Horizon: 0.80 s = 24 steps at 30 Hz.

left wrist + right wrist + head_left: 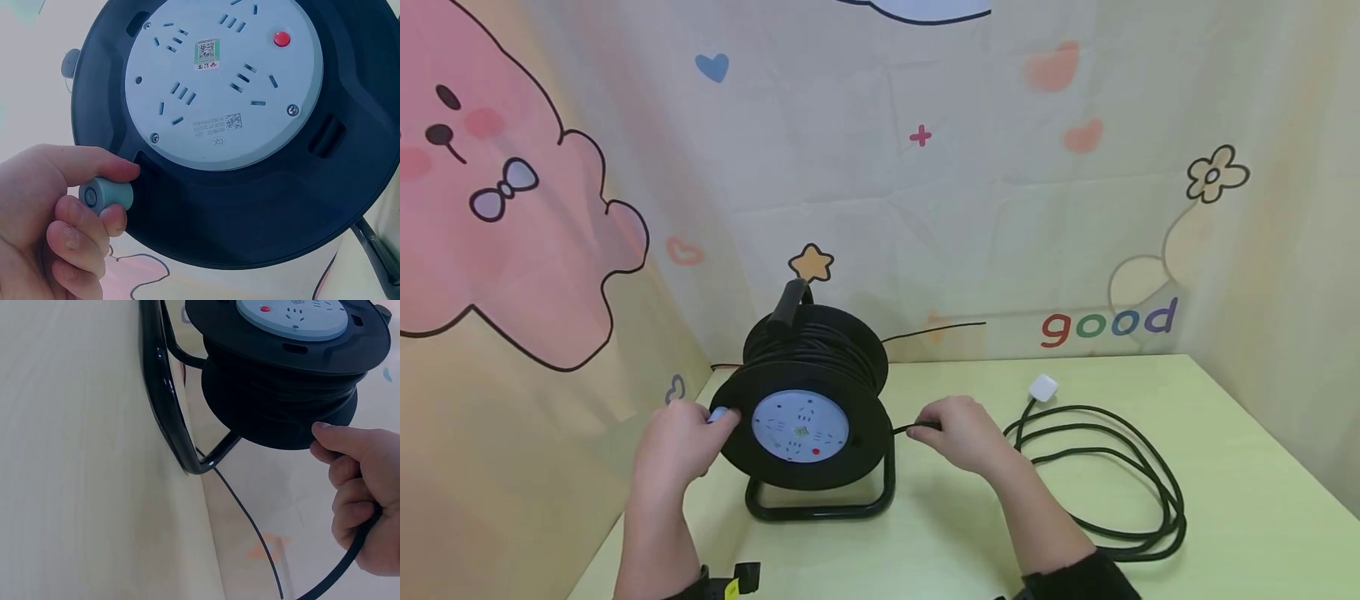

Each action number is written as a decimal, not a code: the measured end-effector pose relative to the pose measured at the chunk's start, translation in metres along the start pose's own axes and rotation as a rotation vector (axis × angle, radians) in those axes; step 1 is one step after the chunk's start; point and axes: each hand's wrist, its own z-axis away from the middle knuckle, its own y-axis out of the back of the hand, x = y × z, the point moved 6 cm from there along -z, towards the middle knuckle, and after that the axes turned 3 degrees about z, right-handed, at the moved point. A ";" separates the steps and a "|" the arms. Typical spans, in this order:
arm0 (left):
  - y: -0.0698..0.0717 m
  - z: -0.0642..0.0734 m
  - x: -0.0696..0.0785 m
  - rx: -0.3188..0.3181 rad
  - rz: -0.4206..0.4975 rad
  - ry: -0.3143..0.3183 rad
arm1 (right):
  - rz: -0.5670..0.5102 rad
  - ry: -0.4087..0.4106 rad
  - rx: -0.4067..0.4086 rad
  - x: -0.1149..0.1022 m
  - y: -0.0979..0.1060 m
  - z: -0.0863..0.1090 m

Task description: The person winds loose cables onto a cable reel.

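A black cable reel (865,433) stands on its tubular frame, with black cord wound around its drum. Its front disc carries a light blue socket panel (206,134) with a red button (282,39). My left hand (681,442) holds the small blue-grey crank knob (112,194) at the disc's left edge, thumb on one side and fingers curled below. To the right of the reel, my right hand (962,433) grips the black cord (350,556) between thumb and fingers. In the right wrist view the cord also passes through the curled palm.
Loose loops of cord (1172,500) lie on the right of the pale table (1247,433), ending in a white plug (1042,388). The reel's carrying handle (787,308) rises at the top. Behind the table hangs a printed curtain (865,167).
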 end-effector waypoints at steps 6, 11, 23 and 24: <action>0.000 -0.002 -0.002 -0.012 -0.006 -0.008 | 0.065 -0.084 -0.055 0.009 0.008 0.006; 0.000 -0.002 -0.002 -0.019 -0.010 -0.022 | 0.125 -0.125 -0.077 0.015 0.015 0.010; -0.002 -0.001 -0.006 -0.044 -0.007 -0.009 | 0.137 -0.194 -0.097 0.044 0.039 0.026; -0.002 -0.001 -0.006 -0.047 -0.007 -0.006 | 0.138 -0.199 -0.097 0.046 0.041 0.027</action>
